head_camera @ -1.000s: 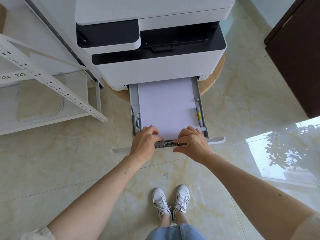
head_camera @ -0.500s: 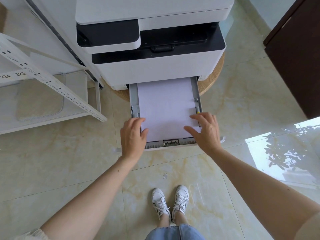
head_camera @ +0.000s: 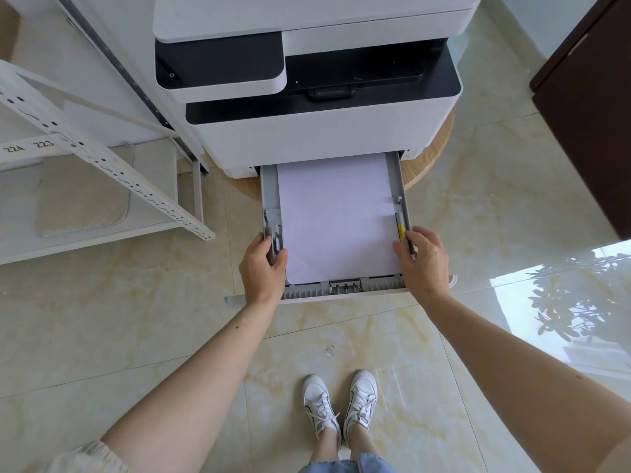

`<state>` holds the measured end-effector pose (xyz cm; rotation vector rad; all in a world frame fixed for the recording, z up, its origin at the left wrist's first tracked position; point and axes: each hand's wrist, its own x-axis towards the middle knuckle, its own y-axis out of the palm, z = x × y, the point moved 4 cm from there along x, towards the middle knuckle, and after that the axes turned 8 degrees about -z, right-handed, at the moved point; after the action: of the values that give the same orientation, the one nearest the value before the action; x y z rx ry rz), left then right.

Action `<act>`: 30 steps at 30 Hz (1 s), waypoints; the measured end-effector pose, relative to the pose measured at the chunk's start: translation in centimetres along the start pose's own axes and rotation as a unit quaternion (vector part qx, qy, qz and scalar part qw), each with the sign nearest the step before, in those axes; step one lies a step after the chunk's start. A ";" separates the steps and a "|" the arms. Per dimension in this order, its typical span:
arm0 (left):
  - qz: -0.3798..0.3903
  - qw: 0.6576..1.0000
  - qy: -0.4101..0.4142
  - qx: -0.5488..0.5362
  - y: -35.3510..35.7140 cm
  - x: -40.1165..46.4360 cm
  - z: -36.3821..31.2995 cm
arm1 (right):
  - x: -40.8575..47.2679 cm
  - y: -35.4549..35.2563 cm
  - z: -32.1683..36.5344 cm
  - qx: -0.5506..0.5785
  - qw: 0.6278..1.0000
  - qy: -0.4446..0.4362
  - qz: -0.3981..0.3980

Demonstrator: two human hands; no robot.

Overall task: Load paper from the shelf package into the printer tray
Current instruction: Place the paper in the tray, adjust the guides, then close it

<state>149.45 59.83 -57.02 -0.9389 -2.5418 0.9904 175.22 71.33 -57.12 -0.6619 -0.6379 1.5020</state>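
A white and black printer (head_camera: 307,124) stands on a round wooden stand. Its grey paper tray (head_camera: 345,287) is pulled out toward me, and a stack of white paper (head_camera: 336,216) lies flat inside it. My left hand (head_camera: 261,268) grips the tray's left side wall, thumb inside by the paper guide. Around the right side wall, beside a yellow guide tab (head_camera: 401,231), my right hand (head_camera: 423,259) is closed. No paper package is in sight.
A white metal shelf (head_camera: 102,172) with a perforated diagonal brace stands at the left. A dark brown cabinet (head_camera: 587,114) is at the right. The floor is glossy beige tile, and my white shoes (head_camera: 341,404) are below the tray.
Both hands left the tray's front edge, spread apart over the paper, and now hold the tray's left and right side walls. The paper lies flat.
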 end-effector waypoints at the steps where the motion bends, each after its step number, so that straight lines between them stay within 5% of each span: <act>1: 0.002 1.000 -0.006 -0.008 0.1 0.0 0.2 | 0.0 0.0 0.1 0.007 1.000 -0.002 -0.004; 30: 0.028 0.998 -0.025 -0.059 -0.6 -0.2 0.0 | 0.3 -0.1 0.1 0.046 0.999 0.016 0.013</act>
<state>149.30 59.42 -56.63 -1.0354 -2.6545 0.8972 175.20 71.63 -56.96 -0.6243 -0.5347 1.5321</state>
